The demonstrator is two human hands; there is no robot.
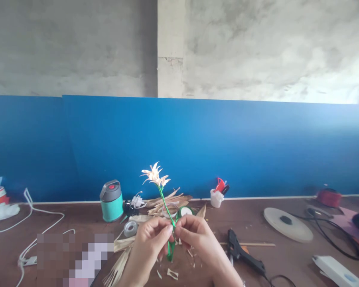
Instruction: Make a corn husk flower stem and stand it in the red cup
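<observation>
While the left hand [148, 249] and right hand [199, 243] pinch the green-wrapped stem [166, 207], its dried-husk flower [154, 175] stands upright (petals spiky, papery) above the wooden desk [89, 215].

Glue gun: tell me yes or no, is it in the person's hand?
No, the glue gun lies on the table, right of the right hand, which pinches a green stem.

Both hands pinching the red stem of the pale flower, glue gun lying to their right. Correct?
No, the colour is wrong: the stem of the pale flower is green, not red, as the head view shows. The rest holds: the left hand and right hand both pinch it, and the glue gun lies to their right.
</observation>
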